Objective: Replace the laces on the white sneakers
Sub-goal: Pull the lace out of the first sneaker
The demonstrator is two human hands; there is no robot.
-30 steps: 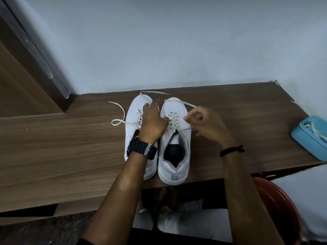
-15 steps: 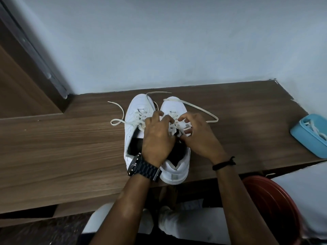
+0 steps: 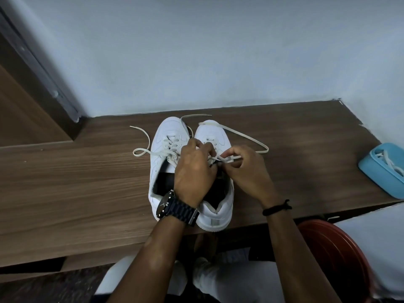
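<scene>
Two white sneakers stand side by side on the wooden bench (image 3: 87, 182), toes toward the wall: the left sneaker (image 3: 166, 138) and the right sneaker (image 3: 215, 213). My left hand (image 3: 194, 171) rests over the right sneaker's tongue, fingers curled at its upper eyelets. My right hand (image 3: 249, 171) pinches the right sneaker's cream lace (image 3: 247, 138) near the top eyelets; the lace loops out to the right on the bench. The left sneaker's lace (image 3: 142, 149) trails loose to the left.
A light blue tray (image 3: 380, 173) holding white laces sits at the bench's right end. A red round stool (image 3: 334, 259) stands below the bench's front edge on the right. The wall runs close behind the sneakers' toes.
Both hands came together over the right sneaker's upper eyelets; the right hand now pinches the lace closer to the shoe, and the lace lies in a loop on the right.
</scene>
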